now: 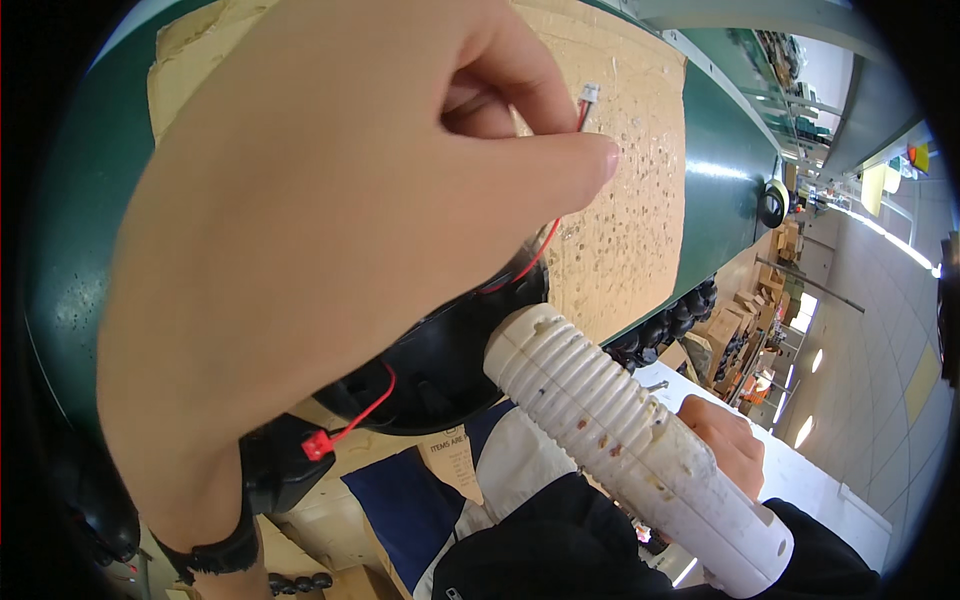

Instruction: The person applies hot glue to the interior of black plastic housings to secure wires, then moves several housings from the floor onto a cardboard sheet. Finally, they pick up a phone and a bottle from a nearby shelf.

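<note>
while the left hand (470, 150), upper centre, pinches the red wire (546, 246), perhaps to steady it, the right hand (722, 440) curls round the ribbed white tool (635, 445).

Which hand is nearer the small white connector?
Left. The left hand pinches wires below the white connector; the right hand is farther off, beside the ribbed tube.

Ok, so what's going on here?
A person's left hand is pinching a thin red wire near its small white plug, over a pitted cardboard sheet. Under that arm is a black housing, partly hidden, with another red lead ending in a red connector. The right hand is behind a white ribbed cylinder; its grip isn't clear.
</note>
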### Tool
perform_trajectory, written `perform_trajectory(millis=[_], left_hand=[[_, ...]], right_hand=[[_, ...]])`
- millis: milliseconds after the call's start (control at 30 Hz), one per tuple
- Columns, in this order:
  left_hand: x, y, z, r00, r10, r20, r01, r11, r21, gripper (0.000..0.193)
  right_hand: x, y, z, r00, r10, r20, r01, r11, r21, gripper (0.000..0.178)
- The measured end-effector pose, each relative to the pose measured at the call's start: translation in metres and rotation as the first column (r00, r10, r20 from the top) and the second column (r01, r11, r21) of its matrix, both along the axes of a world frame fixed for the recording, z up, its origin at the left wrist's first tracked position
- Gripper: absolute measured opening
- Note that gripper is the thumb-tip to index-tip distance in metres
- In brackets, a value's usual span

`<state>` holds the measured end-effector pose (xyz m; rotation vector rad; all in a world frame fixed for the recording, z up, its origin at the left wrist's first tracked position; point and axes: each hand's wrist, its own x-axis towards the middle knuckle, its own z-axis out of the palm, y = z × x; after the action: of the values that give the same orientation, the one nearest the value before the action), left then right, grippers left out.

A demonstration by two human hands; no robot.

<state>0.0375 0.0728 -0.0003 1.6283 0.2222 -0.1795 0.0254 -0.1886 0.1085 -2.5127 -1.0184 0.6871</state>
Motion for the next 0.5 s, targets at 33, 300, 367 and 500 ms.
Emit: perform_trajectory(millis=[33,300,367,500], left_hand=[[-0.003,0.001,-0.001,1.0,0.0,0.001,0.0,1.0,-0.001,0.013],[-0.056,-0.004,-0.013,0.859,0.456,0.232,-0.478,0.877,0.048,0.006],[-0.077,0.018,-0.013,0.945,0.301,0.127,-0.313,0.945,0.09,0.006],[-0.081,0.042,0.012,0.989,-0.058,-0.139,0.046,0.995,-0.086,0.011]], right_hand=[[-0.001,-0.001,-0.001,1.0,0.0,0.001,0.0,1.0,-0.001,0.022],[0.003,-0.006,0.0,1.0,0.006,0.007,-0.006,0.998,0.059,0.021],[0.003,-0.005,-0.001,1.0,0.003,0.02,-0.004,0.999,0.054,0.021],[0.001,0.004,0.003,0.999,0.026,0.047,-0.024,0.999,-0.033,0.021]])
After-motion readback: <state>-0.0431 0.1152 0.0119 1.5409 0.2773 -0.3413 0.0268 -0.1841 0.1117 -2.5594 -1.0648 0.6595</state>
